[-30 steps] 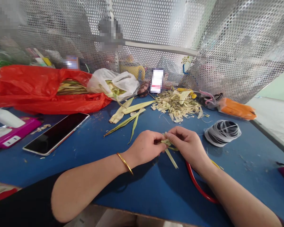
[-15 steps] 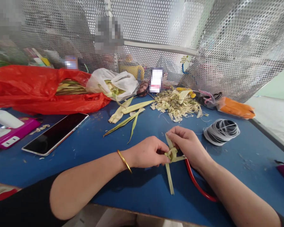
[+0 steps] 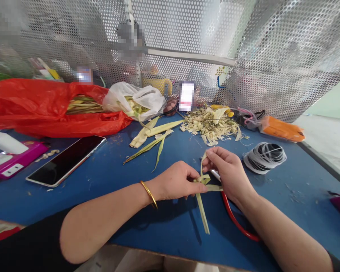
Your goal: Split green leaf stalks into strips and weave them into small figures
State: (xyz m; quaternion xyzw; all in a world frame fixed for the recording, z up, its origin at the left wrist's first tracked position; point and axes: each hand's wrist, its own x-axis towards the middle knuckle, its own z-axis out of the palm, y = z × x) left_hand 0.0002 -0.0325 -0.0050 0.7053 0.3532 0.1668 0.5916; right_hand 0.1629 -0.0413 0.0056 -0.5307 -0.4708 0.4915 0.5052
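My left hand (image 3: 185, 180) pinches the folded middle of a piece woven from pale green leaf strips (image 3: 202, 211), between thumb and fingers. Strip ends stick out from it downward, to the right and upward. The upward strip's tip is pinched by my right hand (image 3: 225, 170), above and to the right of the left. Under my right hand lies a red-handled tool (image 3: 235, 221), probably scissors; a bit of metal shows beside the fingers, and the rest is covered. A gold bangle (image 3: 149, 193) circles my left wrist.
Loose leaves (image 3: 155, 134) and a heap of leaf scraps (image 3: 212, 122) lie ahead. A spool of white cord (image 3: 265, 158) stands at right. A black-screened phone (image 3: 68, 160), a red bag (image 3: 39, 109) and a white bag (image 3: 147, 98) are at left. Behind rises perforated mesh (image 3: 175, 34).
My right hand has lifted slightly, drawing the strip up straighter. The left thumb has slid across the fold, and the hanging strips have swung a little.
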